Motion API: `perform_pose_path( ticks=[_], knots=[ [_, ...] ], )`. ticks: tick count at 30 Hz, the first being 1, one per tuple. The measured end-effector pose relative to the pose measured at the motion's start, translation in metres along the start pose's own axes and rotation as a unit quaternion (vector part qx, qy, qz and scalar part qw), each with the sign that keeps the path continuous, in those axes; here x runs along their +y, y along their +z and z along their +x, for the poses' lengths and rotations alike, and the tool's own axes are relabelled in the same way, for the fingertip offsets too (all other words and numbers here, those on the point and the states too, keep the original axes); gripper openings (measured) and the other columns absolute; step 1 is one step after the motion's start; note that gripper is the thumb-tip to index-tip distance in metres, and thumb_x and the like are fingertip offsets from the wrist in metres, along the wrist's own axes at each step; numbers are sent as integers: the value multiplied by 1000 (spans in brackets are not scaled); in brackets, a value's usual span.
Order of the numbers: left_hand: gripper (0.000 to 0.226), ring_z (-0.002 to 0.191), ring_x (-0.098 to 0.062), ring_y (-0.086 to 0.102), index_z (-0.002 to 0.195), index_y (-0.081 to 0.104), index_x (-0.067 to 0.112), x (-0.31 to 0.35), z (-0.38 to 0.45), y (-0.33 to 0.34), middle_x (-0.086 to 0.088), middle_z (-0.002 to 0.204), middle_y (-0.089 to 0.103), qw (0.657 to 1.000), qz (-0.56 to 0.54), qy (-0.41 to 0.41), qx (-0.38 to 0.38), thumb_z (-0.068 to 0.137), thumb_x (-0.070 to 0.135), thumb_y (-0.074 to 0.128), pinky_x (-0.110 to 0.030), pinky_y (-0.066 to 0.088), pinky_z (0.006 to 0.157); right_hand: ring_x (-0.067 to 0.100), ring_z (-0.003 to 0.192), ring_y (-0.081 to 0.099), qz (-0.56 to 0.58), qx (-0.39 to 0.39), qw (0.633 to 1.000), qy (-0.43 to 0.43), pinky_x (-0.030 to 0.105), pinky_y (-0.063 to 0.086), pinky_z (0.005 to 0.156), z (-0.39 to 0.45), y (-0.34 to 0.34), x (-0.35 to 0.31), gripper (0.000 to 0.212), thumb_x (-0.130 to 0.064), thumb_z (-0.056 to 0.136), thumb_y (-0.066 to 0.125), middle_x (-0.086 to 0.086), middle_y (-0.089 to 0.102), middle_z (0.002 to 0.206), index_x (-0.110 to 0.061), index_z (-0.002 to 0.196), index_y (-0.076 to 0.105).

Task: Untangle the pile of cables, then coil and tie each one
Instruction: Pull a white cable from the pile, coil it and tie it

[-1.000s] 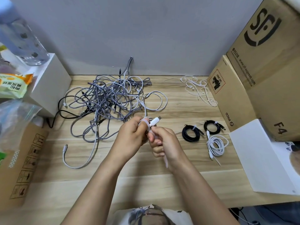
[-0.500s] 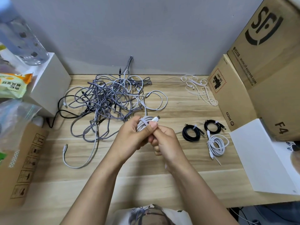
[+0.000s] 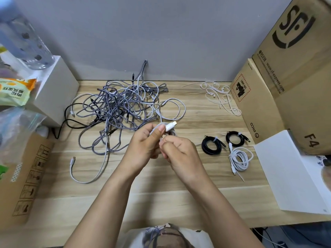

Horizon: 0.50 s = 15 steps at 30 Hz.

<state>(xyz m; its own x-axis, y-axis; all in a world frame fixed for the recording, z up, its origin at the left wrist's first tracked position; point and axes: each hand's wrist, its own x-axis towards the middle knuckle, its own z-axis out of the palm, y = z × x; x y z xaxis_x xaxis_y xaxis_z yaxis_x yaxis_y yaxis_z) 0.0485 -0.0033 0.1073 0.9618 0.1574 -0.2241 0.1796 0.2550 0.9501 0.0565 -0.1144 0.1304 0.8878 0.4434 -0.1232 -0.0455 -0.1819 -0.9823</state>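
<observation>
Closest in, we have our right hand curled low under the white cable, fingers closed on something we cannot make out (likely the tie). Our left hand clamps the small coil, thumb pressing just behind the plug. It looks light, limp and a bit springy, so we judge the grip belongs on the bundled loops, not the connector. Beside us to the right lie 3 tied coils: 2 black coils and 1 white coil. Farther back, the tangled pile waits; its braided strands will likely snag, so pull ends gently. Spare ties sit by the wall.
</observation>
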Motion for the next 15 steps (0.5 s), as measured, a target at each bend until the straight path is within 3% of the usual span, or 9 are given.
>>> perform_pose_path(
  ticks=[2,6,9,12,15],
  knots=[
    [22,43,-12,32,73,51,12,1,1,2,-1,48,38,1000,5,15,19,86,30,53,-21,21,44,1,41,34,9,-4,1000,-4,10,25,45,1,0,0,27,-23,75,44,-12,36,40,-22,49,39],
    [33,45,-13,33,71,47,8,-1,5,0,-4,48,38,997,33,40,53,85,33,63,-23,24,43,-1,47,39,60,-18,998,-28,9,29,51,0,-2,0,31,-25,83,49,-14,42,48,-21,52,46],
    [32,45,-11,33,72,46,8,-3,5,-2,-9,52,37,994,53,56,73,88,32,59,-22,25,42,1,79,53,78,-21,994,-79,15,39,75,1,-7,-2,32,-24,82,56,-9,52,82,-25,51,56],
    [33,47,-4,34,77,51,9,-9,3,-5,9,53,44,989,93,78,83,84,39,64,-16,27,43,11,108,56,134,-69,985,-87,29,45,91,2,-16,-5,23,-23,80,56,-2,59,112,-22,60,66],
    [27,56,-9,34,70,44,18,-12,3,-8,9,58,43,984,130,93,78,76,37,61,-24,29,51,14,101,61,207,-81,969,-105,21,44,88,-2,-17,-8,25,-36,83,56,2,69,96,-19,70,69]
  ],
)
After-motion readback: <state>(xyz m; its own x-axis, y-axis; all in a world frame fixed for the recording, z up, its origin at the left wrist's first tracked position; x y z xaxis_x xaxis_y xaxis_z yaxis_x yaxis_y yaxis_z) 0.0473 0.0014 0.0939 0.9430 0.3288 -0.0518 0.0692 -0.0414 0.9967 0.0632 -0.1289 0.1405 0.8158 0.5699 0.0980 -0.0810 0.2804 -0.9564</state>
